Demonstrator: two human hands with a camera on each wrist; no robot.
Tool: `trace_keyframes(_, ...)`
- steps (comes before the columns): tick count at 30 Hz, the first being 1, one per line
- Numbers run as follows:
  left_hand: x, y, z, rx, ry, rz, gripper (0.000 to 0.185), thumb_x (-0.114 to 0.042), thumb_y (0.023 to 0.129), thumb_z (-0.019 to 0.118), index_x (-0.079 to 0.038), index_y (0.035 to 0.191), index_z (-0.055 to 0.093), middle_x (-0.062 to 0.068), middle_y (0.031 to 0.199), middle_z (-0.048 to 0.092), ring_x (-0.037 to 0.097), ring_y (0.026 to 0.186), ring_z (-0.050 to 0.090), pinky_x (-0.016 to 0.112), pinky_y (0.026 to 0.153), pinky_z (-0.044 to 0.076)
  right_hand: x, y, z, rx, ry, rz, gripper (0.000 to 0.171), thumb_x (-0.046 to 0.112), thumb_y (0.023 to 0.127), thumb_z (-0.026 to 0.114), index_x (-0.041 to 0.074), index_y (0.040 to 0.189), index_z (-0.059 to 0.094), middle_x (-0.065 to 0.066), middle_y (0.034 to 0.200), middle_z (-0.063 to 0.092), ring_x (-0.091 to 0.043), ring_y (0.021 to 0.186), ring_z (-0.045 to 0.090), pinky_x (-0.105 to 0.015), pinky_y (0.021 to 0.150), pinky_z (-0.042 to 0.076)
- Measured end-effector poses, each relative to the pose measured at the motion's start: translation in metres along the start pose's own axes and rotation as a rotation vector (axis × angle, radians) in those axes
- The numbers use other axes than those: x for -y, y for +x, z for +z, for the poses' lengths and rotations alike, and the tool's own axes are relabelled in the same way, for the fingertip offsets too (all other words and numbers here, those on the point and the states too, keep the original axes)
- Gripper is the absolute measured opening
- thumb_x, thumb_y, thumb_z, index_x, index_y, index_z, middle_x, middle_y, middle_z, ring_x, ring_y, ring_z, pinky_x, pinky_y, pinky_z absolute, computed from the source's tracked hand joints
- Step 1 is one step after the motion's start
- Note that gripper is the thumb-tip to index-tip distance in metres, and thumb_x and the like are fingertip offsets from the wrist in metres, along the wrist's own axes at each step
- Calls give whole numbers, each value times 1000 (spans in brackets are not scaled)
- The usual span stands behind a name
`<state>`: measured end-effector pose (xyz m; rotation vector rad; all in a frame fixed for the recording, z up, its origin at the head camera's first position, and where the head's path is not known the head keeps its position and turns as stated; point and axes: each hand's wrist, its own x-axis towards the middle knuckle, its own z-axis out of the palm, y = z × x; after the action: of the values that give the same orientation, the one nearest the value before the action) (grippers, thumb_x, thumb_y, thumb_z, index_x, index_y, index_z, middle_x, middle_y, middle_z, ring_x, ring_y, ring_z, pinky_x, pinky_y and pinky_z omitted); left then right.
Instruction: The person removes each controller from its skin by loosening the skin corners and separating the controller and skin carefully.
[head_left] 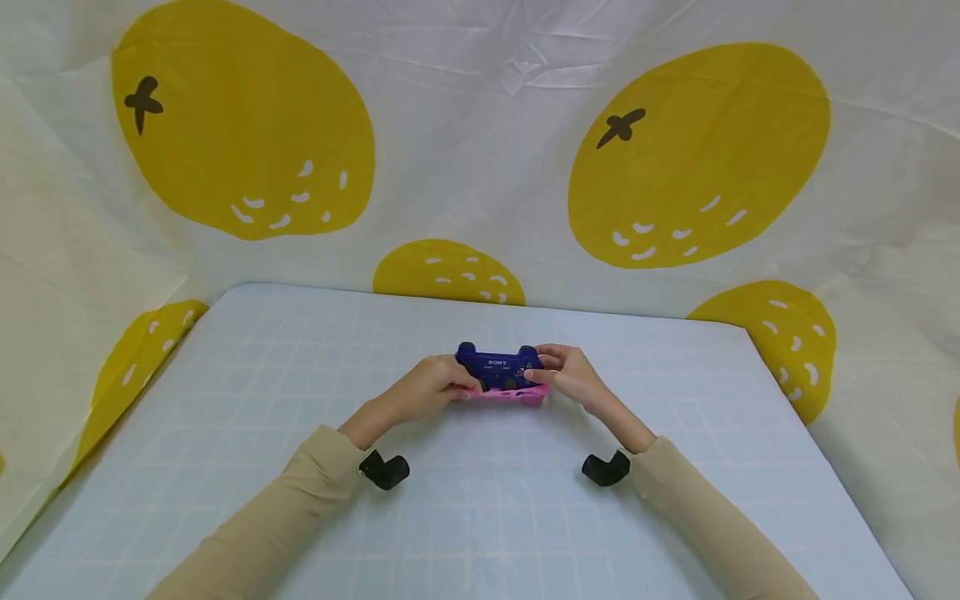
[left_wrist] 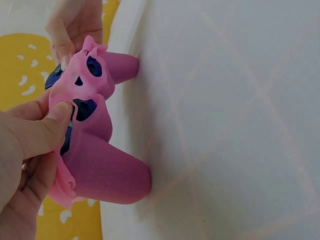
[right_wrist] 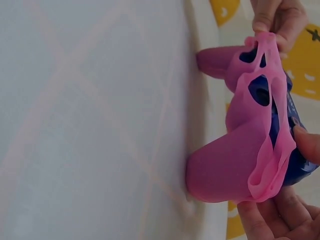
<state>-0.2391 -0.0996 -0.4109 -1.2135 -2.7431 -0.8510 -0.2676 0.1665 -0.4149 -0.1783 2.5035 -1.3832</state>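
the blue controller [head_left: 493, 373] is seated partly in the pink cover [left_wrist: 107, 172], its covered grips near the worktop [head_left: 495, 500]. the left hand [head_left: 433, 385] pinches the cover's edge between thumb and fingers. the right hand [head_left: 573, 375] grips the controller's opposite end, thumb on its face.

Both forearms [head_left: 277, 508] reach forward, left fingers [head_left: 458, 380] and right fingers [head_left: 554, 351] pinching.

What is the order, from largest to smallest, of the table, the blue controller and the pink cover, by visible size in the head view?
1. table, by far
2. blue controller
3. pink cover, showing only as a narrow strip
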Motion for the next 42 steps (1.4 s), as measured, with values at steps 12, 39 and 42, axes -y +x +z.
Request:
trace_keyframes(12, -6, -10, 12, -119, 147, 22, 13, -9, 86, 69, -10, 97, 76, 0, 92, 75, 15, 89, 64, 30, 86, 54, 1, -4, 0, 8, 7, -20, 60, 24, 86, 70, -1, 137, 48, -23, 130, 59, -35, 119, 58, -50, 103, 44)
trace_keyframes(39, 1, -21, 21, -119, 241, 152, 25, 6, 83, 68, -10, 100, 77, 1, 89, 69, 15, 86, 59, 28, 82, 52, -1, -2, 2, 0, -20, -44, 58, 24, 86, 70, -2, 135, 50, -24, 127, 60, -35, 117, 60, -51, 102, 44)
trace_keyframes(42, -2, -26, 23, -119, 218, 125, 25, 3, 85, 67, -7, 107, 74, 4, 98, 70, 19, 94, 62, 31, 87, 53, 1, -4, 1, -5, -26, -48, 57, 23, 87, 69, -2, 135, 50, -24, 127, 60, -35, 118, 59, -50, 101, 45)
